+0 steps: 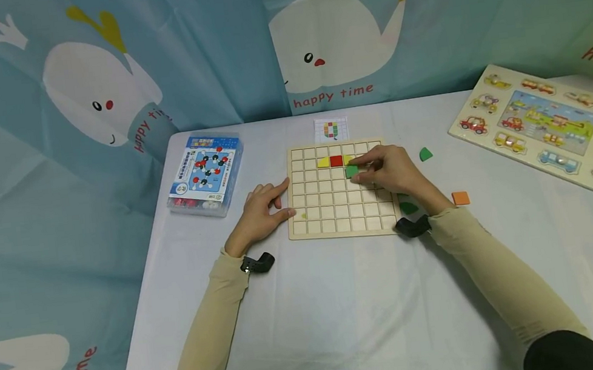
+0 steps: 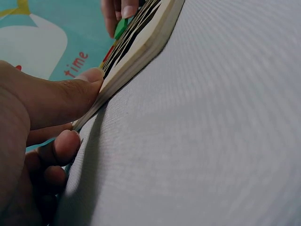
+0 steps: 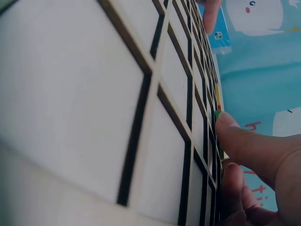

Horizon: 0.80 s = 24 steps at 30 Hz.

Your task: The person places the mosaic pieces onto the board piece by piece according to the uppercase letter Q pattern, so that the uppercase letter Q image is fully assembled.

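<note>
A wooden grid board (image 1: 325, 194) lies on the white table. In its upper rows sit a red square block (image 1: 336, 161) and a yellow piece (image 1: 324, 162) on the left, with another yellow piece (image 1: 347, 159) partly hidden on the right. My right hand (image 1: 389, 168) pinches a green square block (image 1: 351, 171) between thumb and fingers, just below the right yellow piece. At the board's left edge, my left hand (image 1: 261, 210) touches the rim with thumb and index fingertips, as the left wrist view shows the thumb (image 2: 70, 96) against the wood.
Above the board lies a small pattern card (image 1: 331, 130). Right of it are a green rounded piece (image 1: 425, 154), another green piece (image 1: 408, 207) by the right wrist, and an orange square (image 1: 460, 198). A boxed set (image 1: 206, 174) stands left, a vehicle puzzle (image 1: 548, 126) right.
</note>
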Available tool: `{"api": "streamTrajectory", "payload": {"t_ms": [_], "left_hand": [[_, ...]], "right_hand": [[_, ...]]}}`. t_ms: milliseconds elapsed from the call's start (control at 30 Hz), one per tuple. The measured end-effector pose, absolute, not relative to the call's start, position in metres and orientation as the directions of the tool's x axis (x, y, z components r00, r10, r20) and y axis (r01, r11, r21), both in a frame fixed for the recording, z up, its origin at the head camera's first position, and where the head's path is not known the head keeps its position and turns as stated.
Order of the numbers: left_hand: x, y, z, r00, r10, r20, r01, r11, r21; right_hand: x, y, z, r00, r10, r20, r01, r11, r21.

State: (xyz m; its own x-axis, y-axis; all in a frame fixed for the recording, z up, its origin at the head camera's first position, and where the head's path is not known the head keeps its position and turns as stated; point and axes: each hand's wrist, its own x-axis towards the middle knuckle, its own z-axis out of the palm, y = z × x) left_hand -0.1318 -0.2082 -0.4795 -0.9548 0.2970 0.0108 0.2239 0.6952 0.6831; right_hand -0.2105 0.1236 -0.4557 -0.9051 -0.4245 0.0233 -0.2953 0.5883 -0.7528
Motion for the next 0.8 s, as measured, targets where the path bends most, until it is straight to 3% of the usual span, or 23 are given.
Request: {"api": "streamTrajectory", "payload": {"t_ms": [800], "left_hand": [[-0.1322,-0.2084,-0.4797,-0.952,0.304,0.024,0.238,0.690,0.684]], "right_hand": [[-0.2092,0.1208,-0.4564,-0.910,-0.412,0.042,-0.300,0.584,-0.754]]}}
